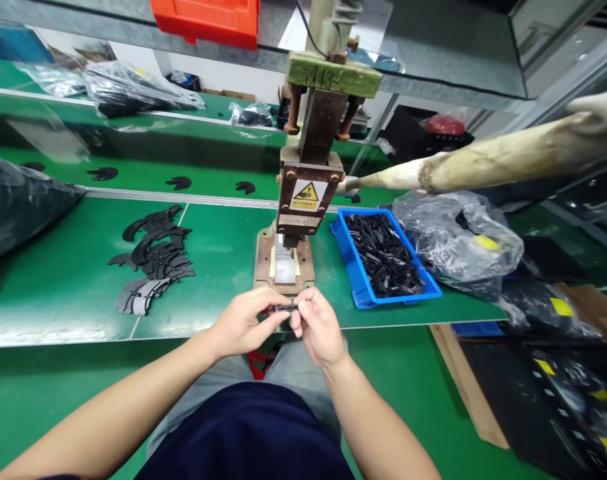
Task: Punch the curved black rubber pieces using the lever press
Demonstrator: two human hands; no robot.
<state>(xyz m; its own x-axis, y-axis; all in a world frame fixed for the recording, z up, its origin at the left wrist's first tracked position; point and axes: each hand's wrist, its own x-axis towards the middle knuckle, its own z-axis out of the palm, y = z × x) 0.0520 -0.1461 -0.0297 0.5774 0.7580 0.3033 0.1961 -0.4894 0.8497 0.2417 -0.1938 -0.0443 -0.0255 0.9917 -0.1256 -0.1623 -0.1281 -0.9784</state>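
Note:
Between the fingertips of both hands is a small black plastic part (285, 307), held level just in front of the press base. My left hand (250, 320) pinches its left end; my right hand (317, 325) grips the right end, with fingers curled. Much of the part is covered by the fingers. Directly beyond them stands a hand press (307, 193) with a yellow warning label. Its ram hangs over a pale metal fixture (285, 268) on a brown base plate (263, 263).
Right of the press, a blue bin (356, 283) holds many small black parts. Curved black pieces (158, 250) lie piled on the left. More pieces sit on the green conveyor (208, 170) behind. The press's long lever (463, 160) reaches right above a plastic bag (463, 240).

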